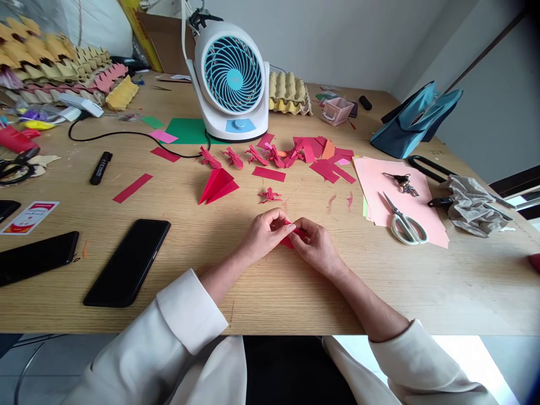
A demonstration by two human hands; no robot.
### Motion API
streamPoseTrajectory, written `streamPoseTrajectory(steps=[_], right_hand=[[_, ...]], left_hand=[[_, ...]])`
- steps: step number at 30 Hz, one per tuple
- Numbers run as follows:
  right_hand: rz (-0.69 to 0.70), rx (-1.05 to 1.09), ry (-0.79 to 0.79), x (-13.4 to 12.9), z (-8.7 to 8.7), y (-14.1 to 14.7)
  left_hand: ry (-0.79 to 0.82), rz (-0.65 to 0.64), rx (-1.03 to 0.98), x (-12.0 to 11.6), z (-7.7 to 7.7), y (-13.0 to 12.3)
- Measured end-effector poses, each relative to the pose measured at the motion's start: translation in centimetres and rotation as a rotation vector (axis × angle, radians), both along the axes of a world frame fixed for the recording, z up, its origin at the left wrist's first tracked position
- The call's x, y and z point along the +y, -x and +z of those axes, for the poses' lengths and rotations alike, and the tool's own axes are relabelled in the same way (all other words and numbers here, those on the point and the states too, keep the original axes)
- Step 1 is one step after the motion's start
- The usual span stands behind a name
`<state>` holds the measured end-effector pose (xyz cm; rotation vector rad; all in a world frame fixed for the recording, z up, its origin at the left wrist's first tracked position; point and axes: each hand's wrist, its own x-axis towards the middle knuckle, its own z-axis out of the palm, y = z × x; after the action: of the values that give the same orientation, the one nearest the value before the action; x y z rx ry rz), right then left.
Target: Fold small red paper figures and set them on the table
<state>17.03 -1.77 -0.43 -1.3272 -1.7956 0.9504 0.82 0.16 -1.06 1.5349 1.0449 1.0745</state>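
Note:
My left hand [269, 232] and my right hand [317, 245] meet over the wooden table, thumbs and fingers pinching one small piece of red paper [287, 242]. Most of that paper is covered by my fingers, so its folds cannot be made out. Just beyond my hands lies a small folded red paper figure [270, 195] with thin legs. A larger folded red paper plane shape [218, 186] rests behind to the left. Further back, several similar red figures [233, 158] stand in a row beside red paper scraps [324, 170].
A white and blue fan [236, 79] stands at the back. Black phones [127, 263] and a marker [101, 168] lie on the left. To the right are pink sheets [379, 174], scissors [407, 225], keys [403, 183] and a teal bag [415, 121]. Egg trays [289, 93] sit behind.

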Motion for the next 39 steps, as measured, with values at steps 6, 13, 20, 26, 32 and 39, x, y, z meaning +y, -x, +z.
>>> streamPoseTrajectory(steps=[6,13,20,26,32,39], right_hand=[[0.011,0.017,-0.007,0.05,0.13,-0.14],[0.036,0.091,0.028,0.22,-0.26,-0.23],[0.01,0.106,0.051,0.41,-0.62,-0.24],[-0.028,0.175,0.147,0.41,-0.56,-0.02],[-0.064,0.213,0.15,0.44,-0.56,0.02],[-0.005,0.209,0.17,0.51,-0.49,-0.01]], left_hand=[[0.04,-0.01,-0.062,0.0,-0.72,-0.02],[-0.054,0.055,-0.05,0.09,-0.31,0.12],[-0.019,0.08,-0.104,0.12,-0.51,0.08],[0.015,0.071,-0.127,0.02,-0.1,-0.03],[-0.015,0.069,0.003,-0.07,-0.34,-0.09],[-0.052,0.054,0.065,0.11,-0.09,0.39]])
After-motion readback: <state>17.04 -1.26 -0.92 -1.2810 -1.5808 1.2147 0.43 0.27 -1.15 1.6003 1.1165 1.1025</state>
